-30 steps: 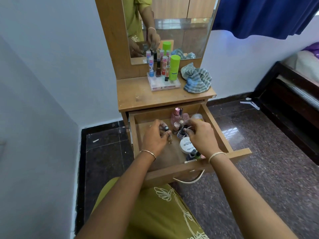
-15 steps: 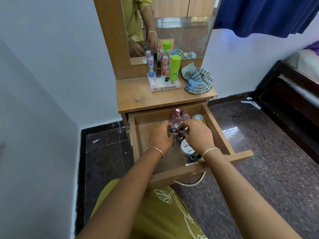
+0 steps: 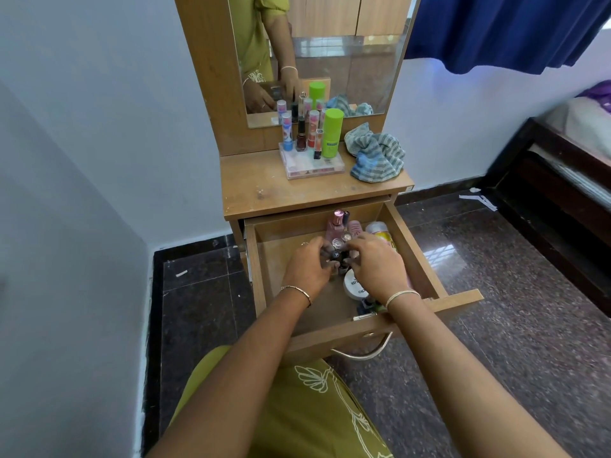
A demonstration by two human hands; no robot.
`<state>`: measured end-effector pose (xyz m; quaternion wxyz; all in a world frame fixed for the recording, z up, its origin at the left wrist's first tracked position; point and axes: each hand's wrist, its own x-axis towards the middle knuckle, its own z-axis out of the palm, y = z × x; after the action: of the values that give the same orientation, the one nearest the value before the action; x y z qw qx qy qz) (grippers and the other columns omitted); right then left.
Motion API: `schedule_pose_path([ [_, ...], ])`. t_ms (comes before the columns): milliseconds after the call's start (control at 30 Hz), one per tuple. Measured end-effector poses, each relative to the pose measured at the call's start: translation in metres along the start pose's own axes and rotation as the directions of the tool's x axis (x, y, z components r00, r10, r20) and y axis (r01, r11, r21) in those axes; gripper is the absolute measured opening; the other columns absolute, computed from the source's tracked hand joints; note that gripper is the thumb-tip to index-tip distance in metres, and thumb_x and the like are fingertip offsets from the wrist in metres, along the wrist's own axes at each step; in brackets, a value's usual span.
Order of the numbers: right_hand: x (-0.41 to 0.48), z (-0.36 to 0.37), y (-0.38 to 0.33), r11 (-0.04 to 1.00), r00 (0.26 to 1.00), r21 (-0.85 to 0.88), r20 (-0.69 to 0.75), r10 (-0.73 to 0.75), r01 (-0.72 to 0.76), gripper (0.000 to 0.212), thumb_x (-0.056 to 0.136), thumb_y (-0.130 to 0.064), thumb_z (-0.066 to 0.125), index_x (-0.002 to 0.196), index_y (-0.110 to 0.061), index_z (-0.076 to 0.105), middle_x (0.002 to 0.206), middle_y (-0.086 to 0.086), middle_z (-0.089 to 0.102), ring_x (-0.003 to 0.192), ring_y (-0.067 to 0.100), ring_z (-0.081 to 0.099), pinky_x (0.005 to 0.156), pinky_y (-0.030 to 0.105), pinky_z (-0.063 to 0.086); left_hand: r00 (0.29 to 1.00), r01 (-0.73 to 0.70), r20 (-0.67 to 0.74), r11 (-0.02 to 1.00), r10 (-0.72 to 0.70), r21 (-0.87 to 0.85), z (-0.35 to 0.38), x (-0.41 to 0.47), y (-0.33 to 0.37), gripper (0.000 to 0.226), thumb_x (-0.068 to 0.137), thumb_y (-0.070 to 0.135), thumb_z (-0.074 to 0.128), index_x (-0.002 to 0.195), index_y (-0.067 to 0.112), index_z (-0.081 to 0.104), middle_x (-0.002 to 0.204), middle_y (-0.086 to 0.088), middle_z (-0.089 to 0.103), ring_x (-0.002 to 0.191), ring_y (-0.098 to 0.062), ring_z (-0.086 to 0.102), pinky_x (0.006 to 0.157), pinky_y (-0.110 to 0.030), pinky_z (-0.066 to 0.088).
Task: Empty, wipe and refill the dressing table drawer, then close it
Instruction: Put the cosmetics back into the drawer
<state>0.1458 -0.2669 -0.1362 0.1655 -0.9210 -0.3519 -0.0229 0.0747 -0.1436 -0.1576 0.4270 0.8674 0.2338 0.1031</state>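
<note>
The wooden drawer [image 3: 426,259] of the dressing table stands pulled open. Inside it are a pink bottle [image 3: 334,226], a yellow can [image 3: 380,233], a white round jar [image 3: 355,285] and several small nail polish bottles [image 3: 340,242]. My left hand [image 3: 307,266] is inside the drawer with its fingers curled round small dark-capped bottles. My right hand [image 3: 377,266] is beside it, fingers bent down and pinching small bottles in the same cluster. The two hands' fingertips nearly touch.
On the table top [image 3: 258,193] a clear organiser tray [image 3: 314,166] holds lipsticks and a green can [image 3: 331,133]. A striped blue cloth [image 3: 377,153] lies to its right. A mirror [image 3: 347,54] rises behind. A dark bed frame [image 3: 562,180] stands at right.
Both hands moved further back in the drawer and closer together, gathering the small bottles in the middle. The small bottle my left hand held apart a second ago is now in the cluster.
</note>
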Motion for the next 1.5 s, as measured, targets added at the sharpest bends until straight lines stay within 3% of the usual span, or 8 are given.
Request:
schedule_pose_path([
  [133, 0.003, -0.01, 0.001, 0.996, 0.998, 0.089, -0.061, 0.023, -0.017, 0.018, 0.084, -0.015, 0.066, 0.099, -0.024, 0.069, 0.106, -0.007, 0.062, 0.092, 0.017, 0.061, 0.072, 0.029, 0.05, 1.0, 0.005, -0.018, 0.994, -0.007, -0.11, -0.008, 0.0, 0.005, 0.029, 0.079, -0.003, 0.065, 0.09, 0.022, 0.057, 0.09, 0.005, 0.065, 0.07, -0.006, 0.066, 0.069, -0.03, 0.058],
  [400, 0.043, -0.04, -0.009, 0.979, 0.987, 0.206, -0.158, 0.042, -0.009, 0.016, 0.088, -0.023, 0.059, 0.101, -0.024, 0.067, 0.102, -0.006, 0.061, 0.093, 0.013, 0.058, 0.08, 0.028, 0.048, 0.967, -0.175, -0.222, 0.961, 0.127, -0.213, -0.038, 0.022, 0.036, 0.025, 0.074, 0.014, 0.076, 0.093, 0.02, 0.062, 0.086, 0.007, 0.065, 0.077, -0.01, 0.062, 0.074, -0.03, 0.057],
  [600, 0.105, -0.063, -0.018, 0.97, 0.948, 0.239, -0.315, 0.037, 0.042, 0.041, 0.088, -0.018, 0.059, 0.129, -0.02, 0.054, 0.121, 0.007, 0.05, 0.106, 0.023, 0.054, 0.087, 0.031, 0.044, 0.926, -0.199, -0.318, 0.978, 0.206, 0.054, -0.079, 0.081, 0.056, 0.043, 0.083, 0.012, 0.065, 0.124, 0.019, 0.055, 0.12, -0.007, 0.051, 0.106, -0.021, 0.054, 0.094, -0.036, 0.05],
  [767, 0.162, -0.073, -0.026, 0.967, 0.959, 0.245, -0.283, 0.001, 0.071, 0.063, 0.089, -0.014, 0.062, 0.145, -0.027, 0.035, 0.136, 0.009, 0.039, 0.116, 0.025, 0.051, 0.099, 0.036, 0.041, 0.9, -0.221, -0.344, 0.96, 0.269, 0.172, -0.106, 0.131, 0.068, 0.04, 0.085, 0.007, 0.062, 0.123, 0.019, 0.06, 0.113, -0.006, 0.052, 0.102, -0.021, 0.054, 0.093, -0.027, 0.044],
  [933, 0.195, -0.068, -0.025, 0.971, 0.977, 0.209, -0.203, -0.07, 0.113, 0.057, 0.094, -0.011, 0.055, 0.145, -0.028, 0.036, 0.145, 0.011, 0.034, 0.129, 0.029, 0.043, 0.104, 0.04, 0.039, 0.919, -0.216, -0.278, 0.947, 0.28, 0.238, -0.1, 0.161, 0.074, 0.033, 0.087, 0.013, 0.063, 0.119, 0.02, 0.064, 0.113, -0.005, 0.056, 0.1, -0.021, 0.058, 0.091, -0.031, 0.047],
  [1067, 0.202, -0.06, -0.023, 0.978, 0.98, 0.156, -0.166, -0.111, 0.137, 0.048, 0.095, -0.012, 0.051, 0.141, -0.025, 0.043, 0.137, 0.007, 0.045, 0.124, 0.024, 0.046, 0.096, 0.035, 0.039, 0.931, -0.189, -0.251, 0.937, 0.266, 0.292, -0.091, 0.168, 0.071, 0.027, 0.087, 0.014, 0.06, 0.113, 0.019, 0.067, 0.111, -0.009, 0.06, 0.1, -0.025, 0.058, 0.088, -0.033, 0.047],
  [1267, 0.193, -0.063, -0.026, 0.966, 0.963, 0.21, -0.25, -0.098, 0.153, 0.038, 0.092, -0.007, 0.053, 0.128, -0.02, 0.053, 0.124, 0.009, 0.055, 0.112, 0.024, 0.053, 0.091, 0.034, 0.042, 0.926, -0.196, -0.282, 0.958, 0.251, 0.211, -0.09, 0.16, 0.07, 0.023, 0.084, 0.007, 0.064, 0.105, 0.014, 0.062, 0.1, -0.008, 0.069, 0.092, -0.026, 0.064, 0.082, -0.04, 0.052],
  [1500, 0.137, -0.088, -0.021, 0.927, 0.919, 0.303, -0.383, -0.095, 0.222, 0.042, 0.088, 0.001, 0.053, 0.127, -0.013, 0.054, 0.118, 0.011, 0.057, 0.11, 0.022, 0.051, 0.087, 0.017, 0.032, 0.928, -0.223, -0.323, 0.971, 0.183, -0.09, -0.096, 0.116, 0.064, 0.016, 0.079, 0.009, 0.071, 0.091, 0.015, 0.062, 0.082, 0.004, 0.064, 0.065, -0.006, 0.058, 0.067, -0.023, 0.049],
])
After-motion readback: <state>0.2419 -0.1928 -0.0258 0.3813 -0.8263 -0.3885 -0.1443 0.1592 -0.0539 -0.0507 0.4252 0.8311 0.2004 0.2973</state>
